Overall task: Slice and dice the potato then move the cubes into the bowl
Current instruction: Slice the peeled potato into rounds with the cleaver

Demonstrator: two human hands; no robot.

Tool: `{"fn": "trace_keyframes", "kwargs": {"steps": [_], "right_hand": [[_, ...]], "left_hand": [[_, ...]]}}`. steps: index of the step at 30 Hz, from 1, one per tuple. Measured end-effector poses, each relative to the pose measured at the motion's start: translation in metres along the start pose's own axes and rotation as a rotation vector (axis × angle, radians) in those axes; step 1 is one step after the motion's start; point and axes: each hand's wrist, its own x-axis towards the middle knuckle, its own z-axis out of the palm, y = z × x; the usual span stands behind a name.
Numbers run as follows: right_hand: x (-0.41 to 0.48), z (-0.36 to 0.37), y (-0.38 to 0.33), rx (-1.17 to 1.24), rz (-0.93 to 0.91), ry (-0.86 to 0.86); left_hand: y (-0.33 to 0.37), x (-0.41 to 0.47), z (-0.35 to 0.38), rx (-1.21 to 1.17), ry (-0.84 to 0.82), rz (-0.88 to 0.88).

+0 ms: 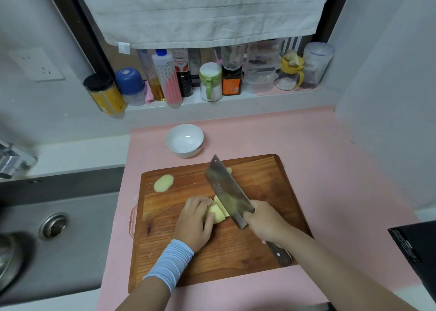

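A peeled yellow potato piece (218, 213) lies near the middle of the wooden cutting board (259, 247). My left hand (194, 221) holds it with curled fingers. My right hand (266, 222) grips the handle of a cleaver (227, 193), whose broad blade stands right beside the potato, tip pointing away from me. A potato slice (163, 183) lies at the board's far left. Another small bit (228, 170) peeks out behind the blade. The white bowl (184, 140) stands empty beyond the board.
The board lies on a pink mat (330, 169). A grey sink (54, 226) with a drain is at the left. Bottles and jars (188, 77) line the ledge behind. A dark object (415, 251) sits at the right edge.
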Motion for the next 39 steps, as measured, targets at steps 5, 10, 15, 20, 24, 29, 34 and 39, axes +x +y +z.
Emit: {"fn": "trace_keyframes", "kwargs": {"steps": [5, 10, 15, 20, 24, 29, 34, 39], "right_hand": [[-0.018, -0.008, 0.0, -0.564, -0.348, 0.247], [-0.017, -0.014, -0.002, -0.833, -0.49, 0.325], [-0.014, -0.015, -0.004, -0.929, -0.568, 0.363], [-0.014, -0.016, -0.005, -1.01, -0.557, 0.36], [-0.015, -0.02, -0.003, -0.859, -0.478, 0.324], [-0.021, -0.02, -0.008, -0.501, -0.273, 0.262], [-0.026, -0.006, -0.02, -0.301, -0.199, 0.166], [-0.044, 0.015, -0.035, -0.381, -0.19, 0.17]], "left_hand": [[0.01, 0.042, -0.045, -0.098, 0.563, -0.21], [0.02, 0.101, -0.084, -0.131, -0.087, -0.218], [0.026, 0.124, -0.055, 0.033, -0.904, -0.306], [0.015, 0.13, -0.036, -0.035, -0.818, -0.359], [0.011, 0.127, -0.052, -0.06, -0.297, -0.321], [0.0, 0.084, -0.072, -0.1, 0.344, -0.183], [-0.014, 0.028, -0.039, -0.106, 0.032, -0.061], [-0.014, 0.002, -0.011, -0.012, -0.066, 0.021]]}}
